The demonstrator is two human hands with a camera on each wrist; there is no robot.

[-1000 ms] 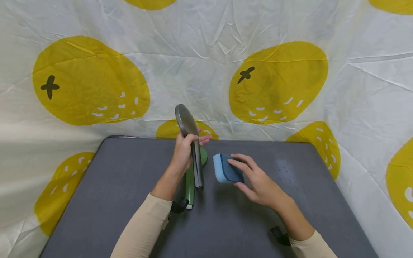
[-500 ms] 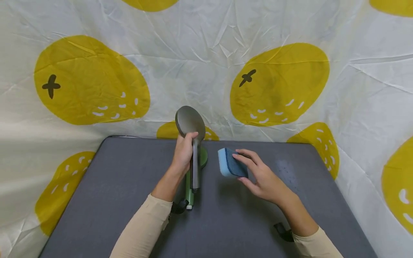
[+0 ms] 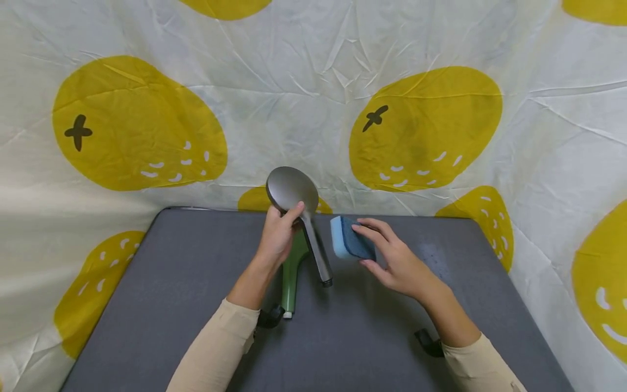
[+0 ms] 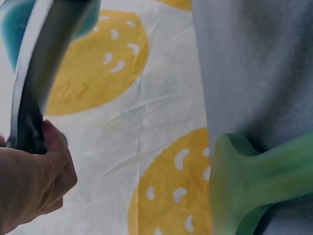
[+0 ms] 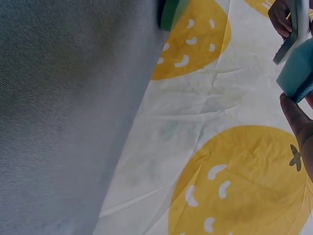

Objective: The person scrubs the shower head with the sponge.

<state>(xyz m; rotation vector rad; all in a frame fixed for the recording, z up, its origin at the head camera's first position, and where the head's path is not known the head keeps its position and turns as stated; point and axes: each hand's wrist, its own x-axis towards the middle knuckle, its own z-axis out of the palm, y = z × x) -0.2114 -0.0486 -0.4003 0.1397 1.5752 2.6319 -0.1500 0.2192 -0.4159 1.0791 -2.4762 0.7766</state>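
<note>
In the head view my left hand (image 3: pixel 276 238) grips a grey shower head (image 3: pixel 292 188) near its neck, thumb on the front edge. Its round face is turned toward me and its handle slants down to the right. Just right of it, my right hand (image 3: pixel 399 265) pinches a sponge (image 3: pixel 349 238), light blue on one side and dark blue on the other, between thumb and fingers. The sponge is apart from the handle. A green shower head (image 3: pixel 290 280) lies on the table behind the left hand, its head partly hidden; the left wrist view shows its green neck (image 4: pixel 259 171) closer.
The dark grey table (image 3: pixel 196 326) spans the space below both hands. Behind and along its sides hangs a white sheet (image 3: pixel 289 109) with large yellow fruit prints. Faint wet spots (image 3: pixel 436 258) mark the table at the right. Black straps sit at both wrists.
The grey shower head has turned from edge-on to face-on, and its handle end has swung right. My left thumb now lies at the face's lower edge. The sponge has shifted slightly right and up.
</note>
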